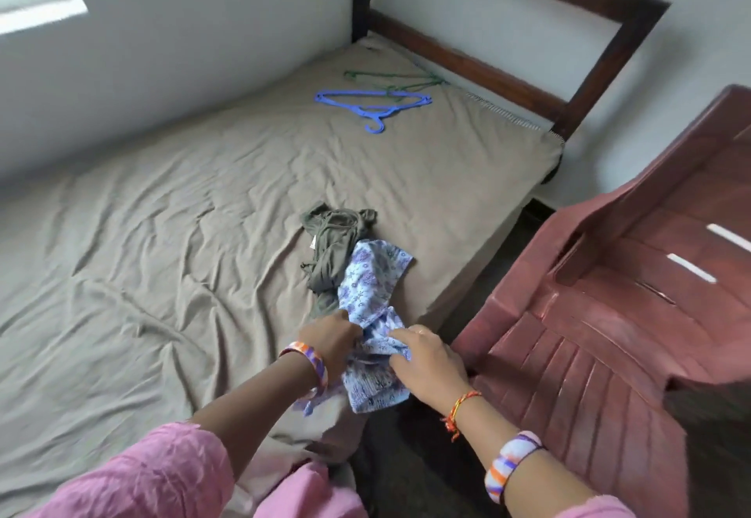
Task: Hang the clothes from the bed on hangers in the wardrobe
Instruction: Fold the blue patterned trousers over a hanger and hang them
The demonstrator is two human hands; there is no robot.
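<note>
A blue floral-print garment (367, 286) lies crumpled at the near right edge of the bed (162, 233). My left hand (331, 341) grips its left side and my right hand (422, 359) pinches its right side, both over the bed's edge. An olive-green garment (333, 241) lies bunched just behind it, partly under the print cloth. Farther back on the sheet lie a blue plastic hanger (372, 105) and thin green hangers (396, 79). No wardrobe is in view.
A dark red plastic chair (609, 294) stands close on the right, almost touching my right hand. The dark wooden bed frame (569, 83) rises at the far end. White walls bound the bed on the left and behind.
</note>
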